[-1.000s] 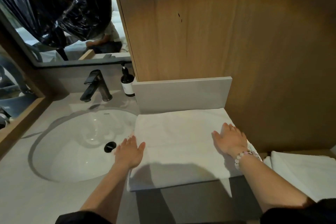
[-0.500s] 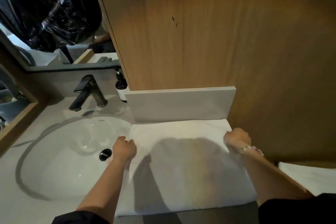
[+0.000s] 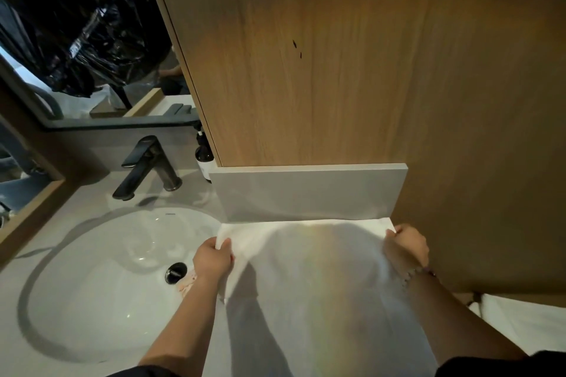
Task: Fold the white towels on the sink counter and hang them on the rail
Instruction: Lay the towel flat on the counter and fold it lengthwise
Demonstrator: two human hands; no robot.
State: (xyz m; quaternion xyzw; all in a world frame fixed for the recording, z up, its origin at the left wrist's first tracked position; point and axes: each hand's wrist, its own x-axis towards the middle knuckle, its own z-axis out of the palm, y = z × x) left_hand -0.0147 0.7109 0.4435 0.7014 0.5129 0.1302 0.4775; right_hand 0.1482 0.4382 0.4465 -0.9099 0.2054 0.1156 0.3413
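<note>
Two towel [image 3: 321,291] corners pinched, left hand [image 3: 213,260], right hand [image 3: 405,246], bottle [image 3: 204,159] label illegible

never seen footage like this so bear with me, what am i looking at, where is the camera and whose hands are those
There is no machine here. A person works with bare hands, and the camera is worn on their head, looking forward and down, so you see their own arms reaching out.

The left hand and the right hand each grip a far corner of a white towel. It is spread on the counter, to the right of the sink.

Behind the sink stand a dark faucet and a dark pump bottle. Another white towel shows at the right edge.
</note>
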